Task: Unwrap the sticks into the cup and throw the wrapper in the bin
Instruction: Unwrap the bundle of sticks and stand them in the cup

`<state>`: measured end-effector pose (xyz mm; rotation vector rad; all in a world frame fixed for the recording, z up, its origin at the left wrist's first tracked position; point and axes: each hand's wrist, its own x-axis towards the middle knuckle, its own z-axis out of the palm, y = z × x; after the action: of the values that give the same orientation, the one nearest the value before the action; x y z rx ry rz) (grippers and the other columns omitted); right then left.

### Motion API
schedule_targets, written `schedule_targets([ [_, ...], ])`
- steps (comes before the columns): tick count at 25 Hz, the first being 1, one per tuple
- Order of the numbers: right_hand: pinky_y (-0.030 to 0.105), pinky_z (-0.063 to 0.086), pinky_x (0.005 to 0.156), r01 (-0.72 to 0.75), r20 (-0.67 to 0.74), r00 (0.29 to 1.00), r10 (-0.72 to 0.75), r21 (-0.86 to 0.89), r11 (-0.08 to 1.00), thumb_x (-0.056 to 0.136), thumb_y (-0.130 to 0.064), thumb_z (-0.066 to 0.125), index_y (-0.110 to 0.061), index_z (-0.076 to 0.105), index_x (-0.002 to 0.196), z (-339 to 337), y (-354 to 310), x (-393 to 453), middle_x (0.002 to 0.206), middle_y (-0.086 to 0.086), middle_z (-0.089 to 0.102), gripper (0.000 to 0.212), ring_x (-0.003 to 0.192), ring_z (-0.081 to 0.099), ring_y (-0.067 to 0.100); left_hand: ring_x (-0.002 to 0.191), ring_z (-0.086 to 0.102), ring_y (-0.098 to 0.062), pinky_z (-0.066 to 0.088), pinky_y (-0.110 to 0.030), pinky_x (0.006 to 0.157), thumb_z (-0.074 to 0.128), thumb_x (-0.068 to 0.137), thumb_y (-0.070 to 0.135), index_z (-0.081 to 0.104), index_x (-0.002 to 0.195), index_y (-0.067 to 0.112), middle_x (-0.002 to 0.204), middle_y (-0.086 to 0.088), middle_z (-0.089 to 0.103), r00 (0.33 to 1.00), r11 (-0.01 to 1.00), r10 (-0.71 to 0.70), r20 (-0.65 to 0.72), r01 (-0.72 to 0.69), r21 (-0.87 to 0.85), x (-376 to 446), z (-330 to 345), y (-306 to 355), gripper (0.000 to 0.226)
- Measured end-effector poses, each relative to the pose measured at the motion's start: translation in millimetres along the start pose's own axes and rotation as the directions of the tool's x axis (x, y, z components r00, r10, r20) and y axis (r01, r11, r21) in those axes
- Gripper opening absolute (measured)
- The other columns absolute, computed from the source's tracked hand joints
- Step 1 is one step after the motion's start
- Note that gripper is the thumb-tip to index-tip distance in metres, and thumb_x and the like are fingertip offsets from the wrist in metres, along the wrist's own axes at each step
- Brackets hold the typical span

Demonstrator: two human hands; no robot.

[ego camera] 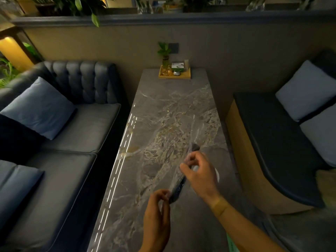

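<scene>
A long clear plastic wrapper [195, 131] with dark sticks [179, 187] inside is held tilted over the marble table [163, 106]. My left hand [157, 213] pinches the wrapper's near bottom end. My right hand [199, 172] pinches the wrapper and sticks higher up, about at their middle. A dark stick end [195, 147] pokes out above my right fingers. A pale round cup rim [216, 174] shows on the table just behind my right hand, mostly hidden by it. No bin is in view.
A wooden tray [175, 75] with a small potted plant and boxes stands at the table's far end. A dark tufted sofa [72, 124] with a blue cushion runs along the left; a bench [272, 142] with pale cushions is on the right.
</scene>
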<state>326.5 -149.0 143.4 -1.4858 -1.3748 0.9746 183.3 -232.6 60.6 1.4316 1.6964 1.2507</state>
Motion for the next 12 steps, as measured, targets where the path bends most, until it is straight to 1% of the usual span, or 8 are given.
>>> schedule_targets([
  [1, 0.007, 0.047, 0.064, 0.063, -0.004, 0.998, -0.064, -0.095, 0.993, 0.076, -0.03, 0.07, -0.035, 0.053, 0.073, 2, -1, 4, 0.109, -0.017, 0.05, 0.018, 0.09, 0.057, 0.0, 0.094, 0.063, 0.006, 0.052, -0.024, 0.081, 0.057, 0.091, -0.001, 0.051, 0.095, 0.051, 0.108, 0.031, 0.062, 1.0, 1.0, -0.023, -0.017, 0.023, 0.006, 4, -2, -1, 0.053],
  [2, 0.004, 0.043, 0.067, 0.105, -0.002, 0.994, -0.107, -0.145, 0.984, 0.074, -0.036, 0.068, -0.035, 0.053, 0.074, 5, -2, 7, 0.121, -0.018, 0.042, 0.016, 0.104, 0.051, -0.002, 0.092, 0.064, 0.006, 0.055, -0.029, 0.081, 0.056, 0.092, 0.0, 0.05, 0.098, 0.054, 0.106, 0.033, 0.062, 0.998, 0.999, -0.053, -0.022, 0.053, -0.003, 8, -4, -2, 0.054],
  [4, 0.004, 0.034, 0.079, 0.17, 0.011, 0.985, -0.171, -0.204, 0.964, 0.072, -0.046, 0.065, -0.034, 0.054, 0.076, 10, -3, 12, 0.142, -0.019, 0.029, 0.017, 0.127, 0.031, 0.002, 0.087, 0.068, 0.002, 0.06, -0.039, 0.078, 0.053, 0.094, 0.004, 0.049, 0.101, 0.054, 0.104, 0.034, 0.064, 0.996, 0.996, -0.086, -0.015, 0.085, -0.039, 16, -10, -8, 0.051],
  [6, 0.012, 0.023, 0.094, 0.204, 0.035, 0.979, -0.202, -0.256, 0.945, 0.07, -0.055, 0.063, -0.035, 0.053, 0.08, 14, -9, 19, 0.153, -0.017, 0.02, 0.024, 0.135, 0.016, 0.003, 0.087, 0.069, 0.003, 0.062, -0.04, 0.074, 0.052, 0.095, 0.007, 0.049, 0.102, 0.052, 0.105, 0.032, 0.065, 0.999, 0.997, -0.052, -0.002, 0.052, -0.058, 27, -20, -11, 0.046],
  [7, 0.017, 0.022, 0.097, 0.201, 0.049, 0.98, -0.195, -0.251, 0.947, 0.069, -0.059, 0.063, -0.036, 0.051, 0.085, 14, -15, 24, 0.154, -0.016, 0.019, 0.03, 0.135, 0.014, 0.001, 0.086, 0.07, 0.001, 0.063, -0.04, 0.073, 0.052, 0.095, 0.01, 0.05, 0.101, 0.05, 0.104, 0.029, 0.067, 1.0, 0.998, -0.027, 0.011, 0.028, -0.057, 36, -27, -12, 0.041],
  [9, 0.018, 0.024, 0.098, 0.182, 0.052, 0.983, -0.176, -0.152, 0.972, 0.066, -0.066, 0.065, -0.035, 0.048, 0.104, 10, -28, 41, 0.148, -0.013, 0.029, 0.052, 0.132, 0.021, 0.0, 0.085, 0.071, -0.006, 0.062, -0.045, 0.072, 0.051, 0.096, 0.013, 0.05, 0.097, 0.05, 0.097, 0.018, 0.071, 0.998, 0.999, 0.007, 0.057, -0.005, -0.046, 59, -41, -11, 0.037],
  [10, 0.021, 0.029, 0.1, 0.163, 0.031, 0.986, -0.161, -0.078, 0.983, 0.065, -0.067, 0.066, -0.035, 0.043, 0.116, 5, -35, 54, 0.141, -0.01, 0.035, 0.065, 0.13, 0.027, 0.003, 0.086, 0.071, -0.009, 0.062, -0.047, 0.072, 0.051, 0.097, 0.012, 0.049, 0.096, 0.05, 0.095, 0.015, 0.071, 0.995, 0.999, 0.023, 0.096, -0.019, -0.042, 72, -47, -10, 0.038],
  [12, 0.033, 0.034, 0.105, 0.114, -0.013, 0.993, -0.114, 0.039, 0.993, 0.067, -0.062, 0.07, -0.037, 0.033, 0.129, -4, -44, 82, 0.139, -0.007, 0.038, 0.077, 0.13, 0.035, 0.012, 0.089, 0.071, -0.013, 0.061, -0.047, 0.071, 0.048, 0.099, 0.011, 0.047, 0.095, 0.045, 0.099, 0.01, 0.068, 0.983, 0.998, 0.067, 0.169, -0.065, -0.018, 97, -60, -9, 0.034],
])
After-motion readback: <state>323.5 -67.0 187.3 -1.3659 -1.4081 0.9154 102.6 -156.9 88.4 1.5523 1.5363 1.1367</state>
